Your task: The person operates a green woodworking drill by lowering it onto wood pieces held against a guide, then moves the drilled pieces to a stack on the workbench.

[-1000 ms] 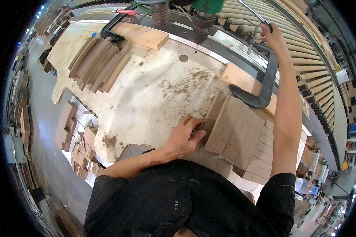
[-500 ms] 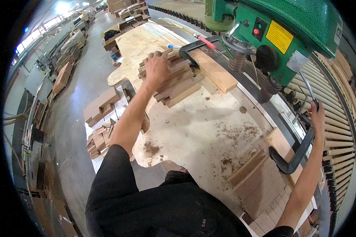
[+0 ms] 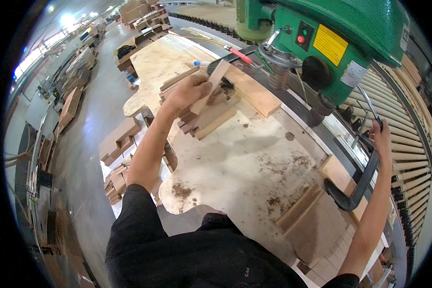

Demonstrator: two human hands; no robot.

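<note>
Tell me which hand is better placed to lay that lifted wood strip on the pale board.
Probably the left hand: it grips the wood strip above the stack of strips, near bare pale board. The right hand is on the lever, well away.

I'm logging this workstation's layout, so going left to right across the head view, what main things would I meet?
Notched wood pieces, left hand holding a wooden strip, pale wood board, drill press chuck, right hand on the feed lever.
</note>
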